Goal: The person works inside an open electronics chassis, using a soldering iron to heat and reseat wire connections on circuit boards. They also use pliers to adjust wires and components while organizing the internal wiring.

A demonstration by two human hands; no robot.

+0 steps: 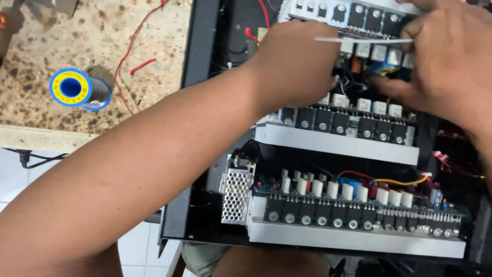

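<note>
- Your left hand [294,64] reaches into the open black chassis [202,46], fingers curled down among the white components — grip cannot be told.
- Your right hand [446,61] pinches a thin white strip [359,39] over the upper circuit board [369,51].
- Solder spool [81,90] lies on the speckled counter [61,41], well apart.

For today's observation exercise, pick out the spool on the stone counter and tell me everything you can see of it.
The spool of solder wire lies on its side on the speckled brown stone counter, left of the open black chassis. Its round end faces the camera: a blue rim, a yellow ring and a blue centre hole. Shiny grey wire is wound around the body behind that end. Nothing touches it but the counter; a thin red wire runs nearby to its right, and both hands work away from it inside the chassis.
</note>
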